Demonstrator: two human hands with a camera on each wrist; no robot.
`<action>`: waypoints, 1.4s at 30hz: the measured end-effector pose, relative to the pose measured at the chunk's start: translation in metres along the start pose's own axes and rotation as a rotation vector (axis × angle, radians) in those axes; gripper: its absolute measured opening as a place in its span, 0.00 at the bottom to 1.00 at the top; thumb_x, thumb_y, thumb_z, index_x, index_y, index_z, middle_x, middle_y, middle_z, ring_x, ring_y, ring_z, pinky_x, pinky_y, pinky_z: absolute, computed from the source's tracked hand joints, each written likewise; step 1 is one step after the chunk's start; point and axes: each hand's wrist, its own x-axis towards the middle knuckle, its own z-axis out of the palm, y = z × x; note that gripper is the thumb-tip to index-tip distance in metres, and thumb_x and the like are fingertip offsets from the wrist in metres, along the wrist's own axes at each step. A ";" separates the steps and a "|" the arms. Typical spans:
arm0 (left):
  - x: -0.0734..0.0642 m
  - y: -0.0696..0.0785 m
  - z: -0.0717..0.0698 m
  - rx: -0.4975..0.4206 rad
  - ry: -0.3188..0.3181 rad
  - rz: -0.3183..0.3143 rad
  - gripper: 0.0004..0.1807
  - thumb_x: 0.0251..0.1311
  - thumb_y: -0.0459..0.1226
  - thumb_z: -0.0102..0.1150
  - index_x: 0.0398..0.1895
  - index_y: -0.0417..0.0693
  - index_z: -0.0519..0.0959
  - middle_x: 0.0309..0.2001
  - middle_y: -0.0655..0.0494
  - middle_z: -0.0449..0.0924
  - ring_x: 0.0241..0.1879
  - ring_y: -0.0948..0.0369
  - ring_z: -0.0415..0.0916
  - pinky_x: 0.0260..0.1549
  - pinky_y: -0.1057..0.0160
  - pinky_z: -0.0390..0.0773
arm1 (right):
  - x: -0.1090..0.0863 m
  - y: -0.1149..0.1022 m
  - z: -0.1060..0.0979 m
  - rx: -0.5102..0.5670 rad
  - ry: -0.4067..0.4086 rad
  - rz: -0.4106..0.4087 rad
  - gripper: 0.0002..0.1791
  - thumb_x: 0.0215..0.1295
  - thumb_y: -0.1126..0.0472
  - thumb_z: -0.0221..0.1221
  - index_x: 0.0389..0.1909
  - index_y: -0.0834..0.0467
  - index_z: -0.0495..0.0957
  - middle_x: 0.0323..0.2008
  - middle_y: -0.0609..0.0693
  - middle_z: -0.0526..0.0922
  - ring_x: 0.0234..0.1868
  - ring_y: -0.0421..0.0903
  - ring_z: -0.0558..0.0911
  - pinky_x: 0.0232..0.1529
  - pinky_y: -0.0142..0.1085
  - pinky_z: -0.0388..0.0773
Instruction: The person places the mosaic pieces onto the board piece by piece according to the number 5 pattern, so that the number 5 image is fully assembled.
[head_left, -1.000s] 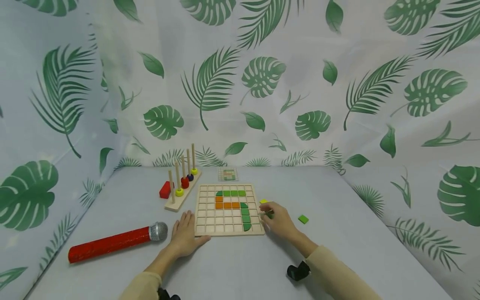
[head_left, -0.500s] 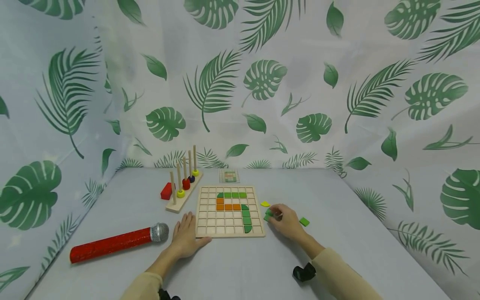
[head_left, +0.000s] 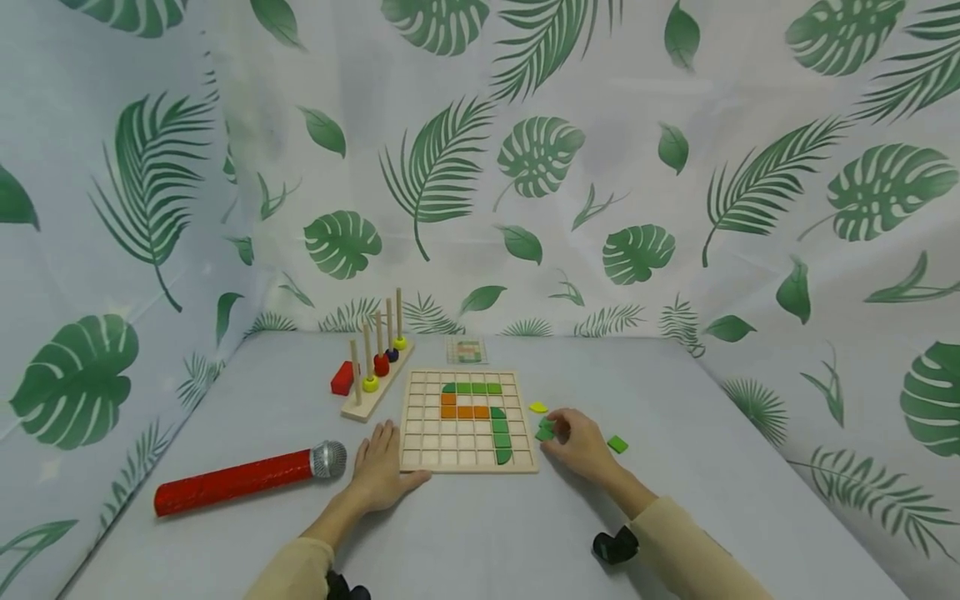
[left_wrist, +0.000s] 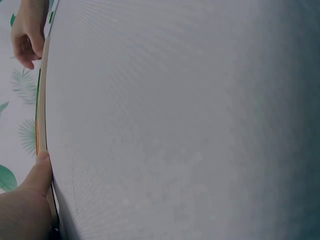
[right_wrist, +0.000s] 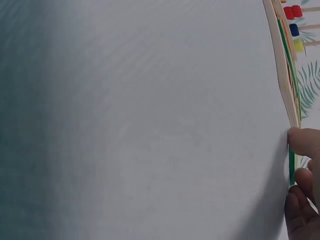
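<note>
A square wooden grid board lies mid-table, with orange tiles, light green tiles and dark green tiles set in some cells. My left hand rests flat at its left side, fingers straight; the left thumb touches the front edge in the left wrist view. Just off the board's right edge, my right hand has thumb and fingers curled about a small green tile. Its green edge shows between thumb and fingers in the right wrist view.
A yellow piece and a light green tile lie around the right hand. Behind the board is a small pattern card. To the left stand a peg stand with beads, a red block and a red microphone.
My right hand has drawn back slightly to the right from the board's edge, bringing the green pieces and the yellow piece into clearer view. The left hand stays in place.
</note>
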 end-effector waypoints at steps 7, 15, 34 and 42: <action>0.000 -0.002 0.001 0.007 -0.003 -0.008 0.53 0.56 0.55 0.60 0.69 0.25 0.49 0.70 0.30 0.44 0.70 0.39 0.38 0.66 0.41 0.38 | 0.005 -0.005 0.001 -0.037 -0.047 0.035 0.21 0.47 0.66 0.70 0.44 0.63 0.77 0.32 0.48 0.77 0.34 0.43 0.75 0.39 0.38 0.75; 0.003 -0.001 0.000 0.003 0.001 -0.001 0.53 0.56 0.55 0.61 0.69 0.26 0.49 0.71 0.31 0.44 0.71 0.40 0.37 0.66 0.41 0.37 | 0.012 -0.008 -0.003 -0.065 -0.079 0.066 0.19 0.49 0.70 0.68 0.44 0.64 0.77 0.32 0.49 0.79 0.34 0.43 0.77 0.38 0.39 0.77; -0.001 0.002 -0.002 -0.013 0.003 -0.011 0.52 0.56 0.54 0.61 0.69 0.26 0.49 0.70 0.30 0.45 0.71 0.40 0.38 0.66 0.41 0.37 | 0.014 -0.008 -0.007 0.002 -0.074 0.031 0.16 0.51 0.73 0.64 0.43 0.65 0.76 0.33 0.51 0.79 0.37 0.44 0.78 0.40 0.38 0.78; 0.000 0.002 -0.001 -0.002 0.002 -0.014 0.52 0.56 0.55 0.62 0.69 0.26 0.50 0.70 0.30 0.45 0.70 0.40 0.38 0.66 0.41 0.38 | 0.015 -0.016 -0.001 0.085 -0.048 -0.003 0.17 0.49 0.72 0.66 0.42 0.65 0.77 0.34 0.50 0.79 0.37 0.44 0.78 0.40 0.37 0.79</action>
